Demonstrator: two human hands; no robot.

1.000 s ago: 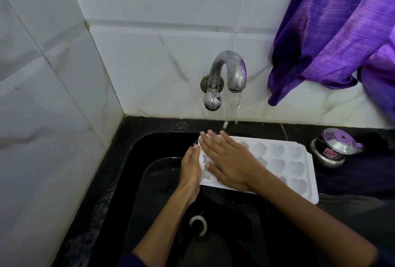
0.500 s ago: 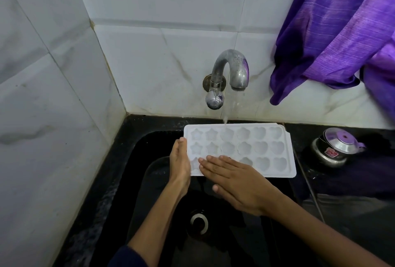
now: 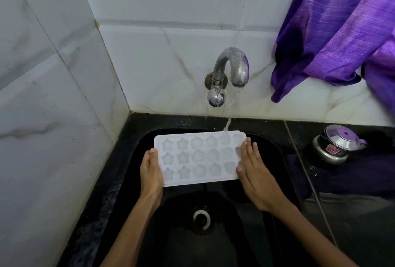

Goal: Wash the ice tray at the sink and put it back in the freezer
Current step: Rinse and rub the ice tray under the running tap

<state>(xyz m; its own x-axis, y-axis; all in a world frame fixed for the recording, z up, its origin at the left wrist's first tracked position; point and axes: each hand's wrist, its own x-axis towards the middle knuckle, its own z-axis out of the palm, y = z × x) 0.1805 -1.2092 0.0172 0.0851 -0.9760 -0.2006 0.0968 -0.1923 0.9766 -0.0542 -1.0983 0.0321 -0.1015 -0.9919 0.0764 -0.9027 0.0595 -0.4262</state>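
Room: we see white marble-look tiles (image 3: 64,117) meeting in a corner above a black counter (image 3: 342,213).
Sink: one black basin (image 3: 132,160), one drain (image 3: 201,219).
Tap: one, on the back wall (image 3: 232,70), water running.
Ice tray: one (image 3: 198,157), over the basin's back edge.
Hands: our left hand (image 3: 150,172) grips its left end; our right hand (image 3: 254,172) lies flat-fingered on its right end.
Others: one purple cloth (image 3: 333,31), one steel pot (image 3: 337,145).
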